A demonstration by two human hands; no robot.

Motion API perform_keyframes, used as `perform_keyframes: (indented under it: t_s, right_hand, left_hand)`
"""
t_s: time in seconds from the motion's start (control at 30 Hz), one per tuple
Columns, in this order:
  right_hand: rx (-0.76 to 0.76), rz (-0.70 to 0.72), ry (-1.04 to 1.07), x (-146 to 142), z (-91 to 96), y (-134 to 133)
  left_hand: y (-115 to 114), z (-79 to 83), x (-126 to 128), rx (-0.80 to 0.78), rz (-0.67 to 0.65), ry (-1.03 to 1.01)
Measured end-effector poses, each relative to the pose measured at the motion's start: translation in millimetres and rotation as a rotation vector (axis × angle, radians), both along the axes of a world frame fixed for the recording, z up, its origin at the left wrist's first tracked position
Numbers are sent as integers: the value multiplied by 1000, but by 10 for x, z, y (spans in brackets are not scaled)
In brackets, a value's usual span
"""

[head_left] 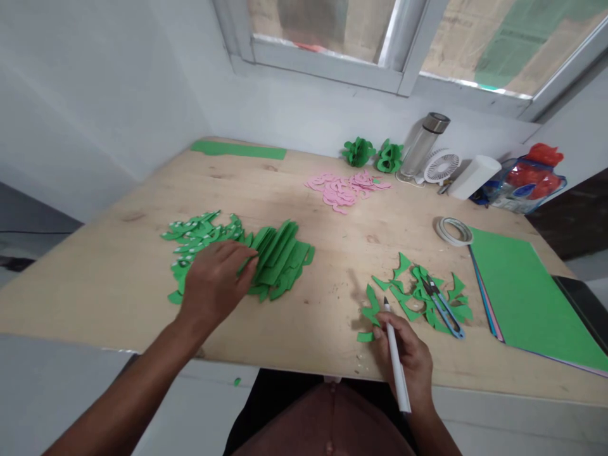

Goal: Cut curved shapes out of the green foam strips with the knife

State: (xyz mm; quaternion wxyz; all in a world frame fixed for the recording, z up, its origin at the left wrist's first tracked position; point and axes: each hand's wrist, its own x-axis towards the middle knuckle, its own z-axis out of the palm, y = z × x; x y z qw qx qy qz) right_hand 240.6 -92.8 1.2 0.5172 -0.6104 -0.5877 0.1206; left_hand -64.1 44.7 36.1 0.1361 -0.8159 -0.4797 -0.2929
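Note:
My left hand point(216, 282) rests fingers-down on a stack of folded green paper pieces point(278, 259) near the table's left front. Beside that stack lies a heap of green cut-outs with white dots point(197, 237). My right hand point(406, 358) is closed round a white pen point(395, 354), tip pointing away from me toward green paper scraps point(413, 297). A small blue-handled snipper point(444, 307) lies on those scraps.
On the wooden table point(118, 285): pink cut-outs point(344, 187), two green paper flowers point(373, 154), a metal flask point(422, 145), a small white fan point(441, 166), a white cylinder point(475, 176), a tape roll point(453, 230), coloured sheets point(527, 297), a green strip point(237, 149).

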Motion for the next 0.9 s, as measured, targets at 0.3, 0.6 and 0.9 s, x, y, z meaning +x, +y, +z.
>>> perform_keyframes:
  t_s: [0.3, 0.6, 0.9]
  right_hand:
    - [-4, 0, -17, -2, 10, -3]
    - [43, 23, -40, -1, 33, 4]
    - [36, 11, -21, -8, 18, 0]
  left_hand:
    - [256, -33, 47, -132, 10, 91]
    - [97, 53, 142, -309, 163, 273]
    - [-191, -35, -5, -329, 221, 246]
